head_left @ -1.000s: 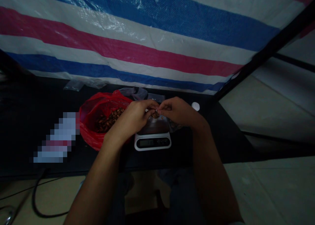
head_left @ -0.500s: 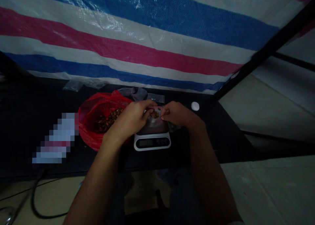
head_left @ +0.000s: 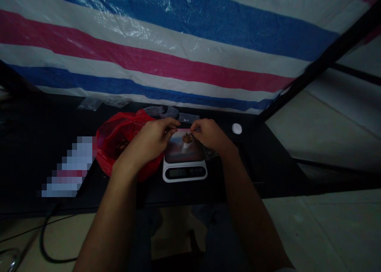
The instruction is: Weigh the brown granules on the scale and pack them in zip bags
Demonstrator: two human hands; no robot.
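Observation:
My left hand [head_left: 150, 139] and my right hand [head_left: 208, 135] hover over the back of a small white kitchen scale [head_left: 184, 172] on the black table. Each hand's fingers are pinched together, a short gap apart. What they hold is too thin and dim to name. Between and just below the fingertips, a small white cup [head_left: 187, 140] with brown bits in it stands on the scale's platform. My left wrist lies over a red plastic bag [head_left: 111, 139] holding more brown bits.
A white round cap [head_left: 237, 128] lies right of the scale. Clear plastic bags [head_left: 166, 111] lie at the table's back edge under a striped tarp [head_left: 178, 66]. A blurred-out object [head_left: 70, 167] lies at the left. A black cable [head_left: 44, 240] loops on the floor.
Both hands have moved slightly back and apart, uncovering the cup and the scale's platform. The left hand now covers more of the red bag.

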